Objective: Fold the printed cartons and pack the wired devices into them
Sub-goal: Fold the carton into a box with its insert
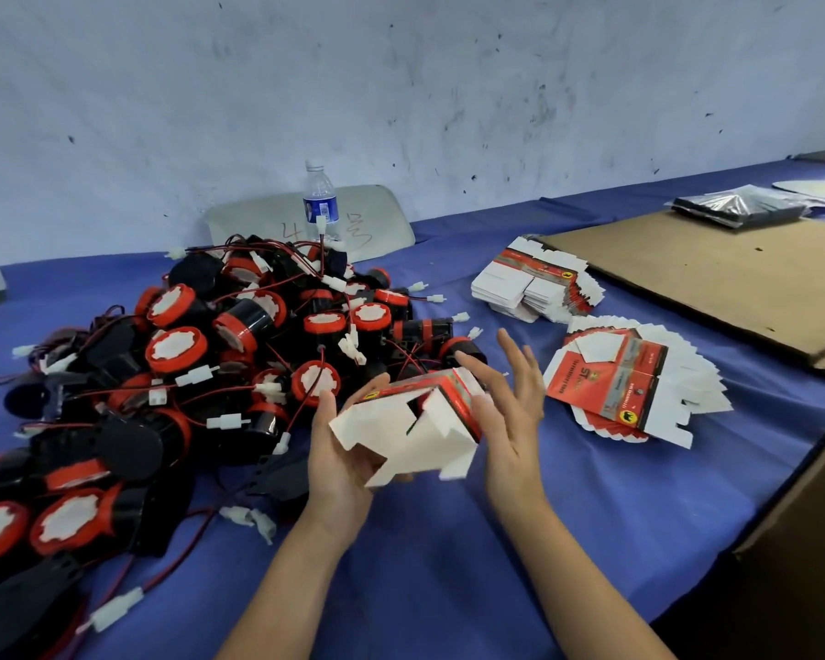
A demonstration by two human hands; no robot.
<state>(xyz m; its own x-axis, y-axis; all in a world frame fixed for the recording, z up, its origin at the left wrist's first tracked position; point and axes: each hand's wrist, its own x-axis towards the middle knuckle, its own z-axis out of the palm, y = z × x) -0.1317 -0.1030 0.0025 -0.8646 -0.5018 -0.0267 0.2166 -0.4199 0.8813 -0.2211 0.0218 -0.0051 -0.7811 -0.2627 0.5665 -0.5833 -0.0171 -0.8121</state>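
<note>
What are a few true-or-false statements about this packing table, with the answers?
1. The left hand holds a partly folded carton. True.
2. The carton's end flaps are closed. False: its white flaps stand open.
3. The water bottle lies on its side. False: it stands upright behind the pile of wired devices.
4. Flat cartons lie stacked to the right of the hands. True.
5. The right hand grips a wired device. False: it holds none, and its fingers are straight beside the carton.
</note>
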